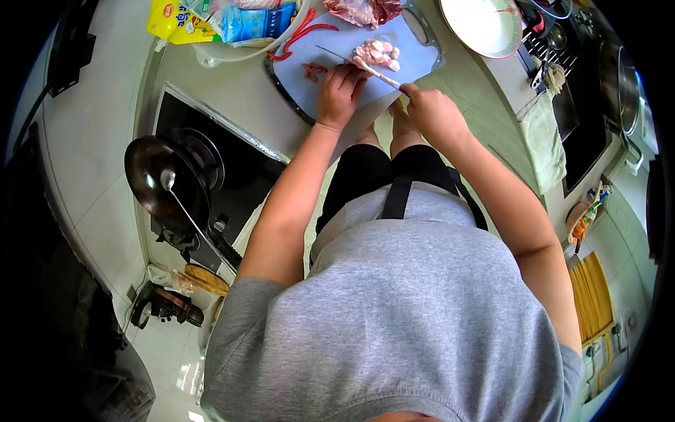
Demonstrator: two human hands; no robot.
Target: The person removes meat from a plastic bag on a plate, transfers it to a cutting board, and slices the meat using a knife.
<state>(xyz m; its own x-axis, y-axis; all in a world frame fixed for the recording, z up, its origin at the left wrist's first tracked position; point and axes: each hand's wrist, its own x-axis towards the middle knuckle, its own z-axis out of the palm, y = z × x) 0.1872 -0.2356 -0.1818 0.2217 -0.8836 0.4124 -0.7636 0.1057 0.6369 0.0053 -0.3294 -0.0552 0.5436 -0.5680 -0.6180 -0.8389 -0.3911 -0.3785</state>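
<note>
My right hand (434,114) is closed round the handle of a kitchen knife (381,75), whose blade points up and left across the blue-grey cutting board (299,91). Close beside the blade, my left hand (339,97) rests on the board with its fingers bent together; whatever lies under the fingertips is hidden. A heap of pale pink meat pieces (377,53) sits just beyond the knife. Small dark red meat scraps (313,71) lie left of my left fingers. Red chilies (304,32) lie along the board's left side, and a large raw meat chunk (362,10) is at the far edge.
Left of the board are a plastic container (242,50), a blue packet (259,23) and a yellow packet (172,24). A wok (151,184) with a ladle (168,179) sits on the left stove. A white bowl (485,24) stands right, near a hanging cloth (543,144).
</note>
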